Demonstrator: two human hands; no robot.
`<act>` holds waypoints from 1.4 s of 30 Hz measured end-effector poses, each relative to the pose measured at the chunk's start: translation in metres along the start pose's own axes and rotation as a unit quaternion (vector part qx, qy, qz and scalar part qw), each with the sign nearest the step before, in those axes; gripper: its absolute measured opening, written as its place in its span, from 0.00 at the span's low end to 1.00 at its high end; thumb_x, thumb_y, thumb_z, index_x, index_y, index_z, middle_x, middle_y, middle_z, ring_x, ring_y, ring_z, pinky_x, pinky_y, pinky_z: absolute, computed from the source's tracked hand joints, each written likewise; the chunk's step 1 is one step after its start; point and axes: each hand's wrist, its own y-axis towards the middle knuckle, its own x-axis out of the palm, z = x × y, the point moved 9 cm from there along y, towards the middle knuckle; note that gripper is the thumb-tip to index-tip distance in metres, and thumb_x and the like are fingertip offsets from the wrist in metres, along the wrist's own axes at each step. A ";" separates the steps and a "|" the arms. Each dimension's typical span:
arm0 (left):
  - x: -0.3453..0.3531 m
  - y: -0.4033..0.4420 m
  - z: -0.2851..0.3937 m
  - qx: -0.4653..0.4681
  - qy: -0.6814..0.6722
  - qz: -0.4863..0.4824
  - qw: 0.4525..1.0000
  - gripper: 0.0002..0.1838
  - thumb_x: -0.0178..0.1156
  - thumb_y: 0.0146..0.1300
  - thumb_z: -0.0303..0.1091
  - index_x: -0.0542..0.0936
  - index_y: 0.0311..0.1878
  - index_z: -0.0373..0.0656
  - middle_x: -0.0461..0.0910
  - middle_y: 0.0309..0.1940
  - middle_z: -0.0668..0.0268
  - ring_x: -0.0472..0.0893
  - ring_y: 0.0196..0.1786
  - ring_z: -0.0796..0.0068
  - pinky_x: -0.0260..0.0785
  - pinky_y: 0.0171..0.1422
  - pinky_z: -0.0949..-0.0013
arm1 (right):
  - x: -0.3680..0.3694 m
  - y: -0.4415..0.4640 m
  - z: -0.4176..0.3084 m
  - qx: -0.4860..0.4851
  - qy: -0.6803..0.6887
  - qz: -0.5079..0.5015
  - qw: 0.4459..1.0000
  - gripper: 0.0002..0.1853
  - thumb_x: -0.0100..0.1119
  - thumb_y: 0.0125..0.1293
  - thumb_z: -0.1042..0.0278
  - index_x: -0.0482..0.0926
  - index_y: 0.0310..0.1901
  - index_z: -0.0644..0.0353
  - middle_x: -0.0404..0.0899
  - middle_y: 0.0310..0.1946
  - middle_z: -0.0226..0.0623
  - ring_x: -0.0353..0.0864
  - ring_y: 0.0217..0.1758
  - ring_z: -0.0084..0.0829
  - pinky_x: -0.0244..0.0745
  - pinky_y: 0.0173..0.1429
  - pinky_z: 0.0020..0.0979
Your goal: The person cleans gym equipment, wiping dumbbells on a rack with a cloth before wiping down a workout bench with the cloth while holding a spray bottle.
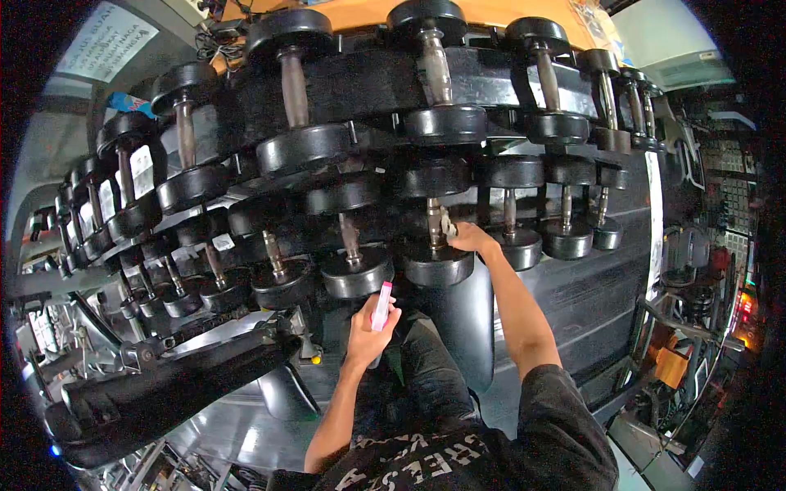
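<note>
My left hand (368,331) is closed round a slim white-and-pink object (381,308) with a bright pink top; its lower part is hidden in the hand, and its kind is unclear. Just beyond it is a black dumbbell (358,272) on the lower rack row. My right hand (473,238) reaches to the handle of the neighbouring dumbbell (439,268), also on the lower row. Between its fingers is a pale crumpled cloth (448,221), pressed against the side of the metal handle.
Several more dumbbells, such as this one (303,150), line the upper row. A black padded bench (463,327) stands near my legs on the right. Another long black pad (172,393) lies lower left. Behind the rack is a wooden surface (360,11). Gym machines stand on the right.
</note>
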 end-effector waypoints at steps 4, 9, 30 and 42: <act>-0.003 -0.009 0.007 0.047 0.020 -0.004 0.999 0.10 0.64 0.63 0.31 0.78 0.45 0.43 0.76 0.28 0.76 0.73 0.26 0.88 0.69 0.28 0.78 | 0.004 -0.001 0.018 0.052 0.018 -0.001 0.999 0.28 0.63 0.45 0.53 0.81 0.44 0.69 0.81 0.45 0.60 0.82 0.50 0.53 0.74 0.57 0.43; -0.001 -0.027 0.020 0.074 0.021 -0.046 0.996 0.09 0.65 0.62 0.32 0.78 0.43 0.42 0.78 0.29 0.74 0.75 0.31 0.87 0.70 0.36 0.75 | -0.027 -0.065 0.002 0.030 0.151 -0.005 0.988 0.25 0.63 0.46 0.59 0.81 0.44 0.69 0.85 0.39 0.50 0.85 0.42 0.40 0.76 0.50 0.35; 0.028 -0.038 -0.007 0.132 0.055 -0.139 0.980 0.12 0.65 0.62 0.38 0.78 0.42 0.40 0.79 0.28 0.66 0.78 0.32 0.79 0.71 0.38 0.70 | 0.060 -0.154 0.048 0.140 0.399 0.414 0.806 0.33 0.69 0.58 0.51 0.73 0.56 0.70 0.79 0.51 0.48 0.78 0.54 0.41 0.71 0.59 0.37; 0.055 -0.017 -0.024 0.111 0.047 -0.109 0.987 0.11 0.66 0.62 0.35 0.77 0.42 0.40 0.79 0.27 0.68 0.78 0.30 0.80 0.72 0.36 0.72 | 0.030 -0.164 -0.028 -0.002 0.118 0.479 0.870 0.38 0.64 0.60 0.57 0.60 0.69 0.62 0.63 0.64 0.60 0.63 0.67 0.55 0.60 0.69 0.45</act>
